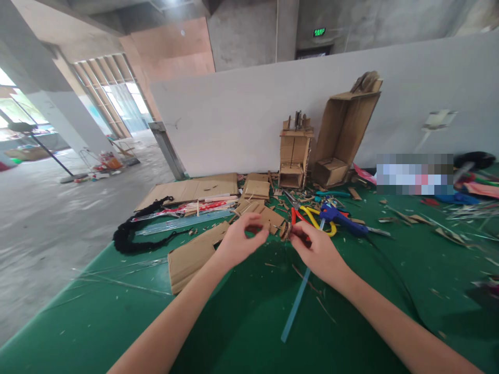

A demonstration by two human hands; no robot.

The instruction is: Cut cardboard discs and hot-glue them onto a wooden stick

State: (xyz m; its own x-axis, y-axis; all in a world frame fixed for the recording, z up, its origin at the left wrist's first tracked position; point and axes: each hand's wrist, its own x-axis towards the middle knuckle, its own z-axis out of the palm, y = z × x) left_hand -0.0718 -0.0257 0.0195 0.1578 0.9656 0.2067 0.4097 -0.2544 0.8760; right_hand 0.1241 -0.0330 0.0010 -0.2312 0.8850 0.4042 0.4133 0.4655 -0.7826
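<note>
My right hand (317,249) pinches a small round cardboard piece (286,230) between thumb and fingers, above the green table. A short thin stick seems to poke out of its left side. Just left of it, my left hand (244,241) has its thumb and fingers curved but apart, with nothing visible between them. Beyond my right hand lie a blue glue gun (341,220), yellow-handled pliers (331,228) and a red-handled tool (293,217). A translucent blue glue stick (295,309) runs toward me from beneath the right hand.
Two cardboard structures (292,150) (345,130) stand against the white partition (234,114). Flat cardboard (191,259), a bundle of black cord (125,236) and clear glue sticks (183,222) lie to the left. Cardboard scraps (448,236) litter the right side. A dark cable (401,283) trails from the glue gun.
</note>
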